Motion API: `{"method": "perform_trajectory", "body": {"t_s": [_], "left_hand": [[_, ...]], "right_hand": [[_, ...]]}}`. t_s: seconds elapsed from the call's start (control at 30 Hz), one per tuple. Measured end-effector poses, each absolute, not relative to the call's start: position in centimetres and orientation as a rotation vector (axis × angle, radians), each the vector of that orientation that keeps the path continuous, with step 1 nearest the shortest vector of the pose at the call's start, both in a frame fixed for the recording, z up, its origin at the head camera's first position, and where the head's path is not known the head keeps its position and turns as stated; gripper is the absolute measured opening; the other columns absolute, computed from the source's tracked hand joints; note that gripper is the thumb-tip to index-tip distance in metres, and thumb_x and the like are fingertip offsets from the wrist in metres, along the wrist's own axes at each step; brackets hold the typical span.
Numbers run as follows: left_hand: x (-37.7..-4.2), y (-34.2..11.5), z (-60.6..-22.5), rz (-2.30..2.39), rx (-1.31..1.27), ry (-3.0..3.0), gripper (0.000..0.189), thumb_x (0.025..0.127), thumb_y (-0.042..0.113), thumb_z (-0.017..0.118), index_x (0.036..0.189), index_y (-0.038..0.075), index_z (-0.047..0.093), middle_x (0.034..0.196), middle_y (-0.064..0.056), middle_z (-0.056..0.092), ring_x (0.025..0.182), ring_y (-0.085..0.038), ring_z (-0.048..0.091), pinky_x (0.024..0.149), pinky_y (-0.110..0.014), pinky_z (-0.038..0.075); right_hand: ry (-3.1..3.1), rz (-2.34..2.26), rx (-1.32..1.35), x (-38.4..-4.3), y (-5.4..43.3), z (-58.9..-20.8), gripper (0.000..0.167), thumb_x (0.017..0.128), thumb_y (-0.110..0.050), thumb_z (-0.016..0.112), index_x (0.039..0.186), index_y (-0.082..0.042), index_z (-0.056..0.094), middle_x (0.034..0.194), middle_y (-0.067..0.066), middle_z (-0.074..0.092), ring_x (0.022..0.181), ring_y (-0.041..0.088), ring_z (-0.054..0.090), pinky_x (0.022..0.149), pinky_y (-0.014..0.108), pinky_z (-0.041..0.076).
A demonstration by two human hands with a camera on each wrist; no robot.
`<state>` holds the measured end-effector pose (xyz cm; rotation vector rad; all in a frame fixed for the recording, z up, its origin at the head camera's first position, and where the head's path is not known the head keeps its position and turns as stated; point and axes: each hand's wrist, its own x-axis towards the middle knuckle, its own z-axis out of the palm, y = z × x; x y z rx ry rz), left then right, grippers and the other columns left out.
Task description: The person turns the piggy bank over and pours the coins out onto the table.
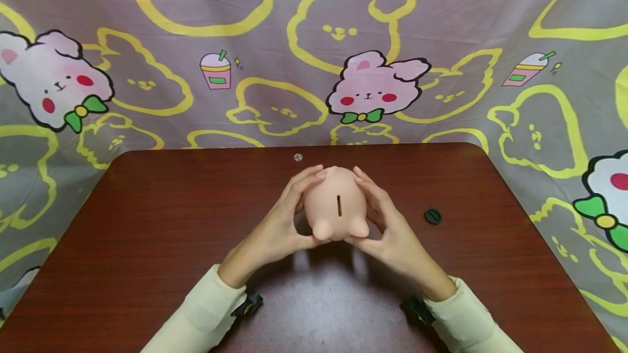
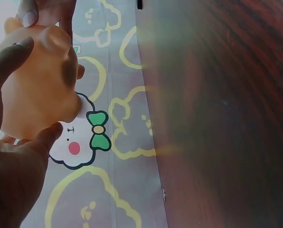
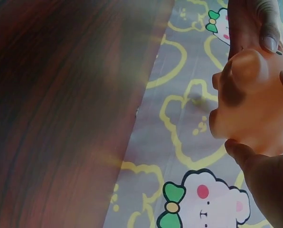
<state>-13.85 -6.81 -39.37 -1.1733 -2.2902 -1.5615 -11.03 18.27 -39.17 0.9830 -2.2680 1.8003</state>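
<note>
While the pink pig bank [image 1: 319, 200] was held up over the middle of the brown table [image 1: 171, 233], its thin slot [image 1: 339, 206] was turned up to the head view. One side of the pig bank was cupped by the left hand [image 1: 277, 227], and the other side was cupped by the right hand [image 1: 394, 233]. Both hands were spread just wide enough for it, with the fingers bent round it and the thumbs pressed near two small bumps. By the wrist views, a dark patch [image 2: 68, 71] was shown on its lower side, but it could not be told if that was a hole or a shadow. To the right, well apart from the right hand, a round black cap [image 1: 434, 216] was seen on the table. Near the far edge, past the left fingertips, a tiny silver disc [image 1: 298, 157] was seen. Both arms were covered by cream sleeves [image 1: 201, 309]. Behind the table, bunnies with green bows were printed on a grey cloth [image 1: 275, 59].
</note>
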Motion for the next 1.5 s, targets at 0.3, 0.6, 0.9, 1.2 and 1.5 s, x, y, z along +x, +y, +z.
{"method": "perform_trajectory", "body": {"t_s": [0.3, 0.6, 0.9, 1.2, 1.5], "left_hand": [[-13.6, -6.8, -39.9, -1.841, -1.045, -2.366, 0.106, 0.079, 0.002, 0.091, 0.162, 0.02, 0.028, 0.171, -0.002, 0.029, 0.149, -0.027, 0.043, 0.109, -0.036, 0.053], [-13.7, -6.6, -39.9, -2.022, -0.944, -2.391, 0.086, 0.089, 0.001, 0.081, 0.159, 0.017, 0.033, 0.162, -0.011, 0.043, 0.13, -0.033, 0.061, 0.092, -0.032, 0.062], [-13.7, -6.4, -40.2, -2.0, -0.834, -2.528, 0.061, 0.102, 0.013, 0.069, 0.155, 0.013, 0.039, 0.151, -0.017, 0.054, 0.122, -0.031, 0.068, 0.087, -0.028, 0.06], [-13.5, -6.4, -40.1, -1.907, -0.714, -2.676, 0.051, 0.106, 0.029, 0.064, 0.152, 0.019, 0.046, 0.144, -0.009, 0.062, 0.088, -0.014, 0.073, 0.07, -0.042, 0.062], [-13.9, -6.7, -40.8, -2.184, -0.869, -2.56, 0.071, 0.099, 0.008, 0.072, 0.157, 0.016, 0.032, 0.161, -0.015, 0.037, 0.131, -0.037, 0.061, 0.091, -0.032, 0.059]], "right_hand": [[-2.315, 1.881, 0.863, -11.2, 18.3, -39.2, 0.092, 0.087, 0.011, 0.077, 0.164, -0.016, 0.034, 0.172, 0.003, 0.028, 0.144, 0.009, 0.049, 0.106, 0.021, 0.052], [-2.475, 1.87, 0.587, -11.2, 18.2, -39.2, 0.072, 0.096, -0.01, 0.076, 0.159, -0.019, 0.041, 0.154, 0.011, 0.052, 0.133, 0.031, 0.059, 0.093, 0.025, 0.058], [-2.628, 1.819, 0.386, -11.6, 17.7, -39.4, 0.049, 0.102, -0.027, 0.07, 0.147, -0.017, 0.055, 0.131, 0.014, 0.066, 0.106, 0.027, 0.069, 0.079, 0.035, 0.061], [-2.72, 1.917, 0.3, -11.6, 17.9, -39.3, 0.044, 0.106, -0.034, 0.063, 0.145, -0.013, 0.056, 0.136, 0.018, 0.064, 0.096, 0.02, 0.072, 0.074, 0.043, 0.064], [-2.669, 1.839, 0.464, -11.4, 18.0, -39.4, 0.059, 0.099, -0.019, 0.074, 0.151, -0.01, 0.048, 0.139, 0.019, 0.061, 0.115, 0.031, 0.068, 0.083, 0.032, 0.061]]}}
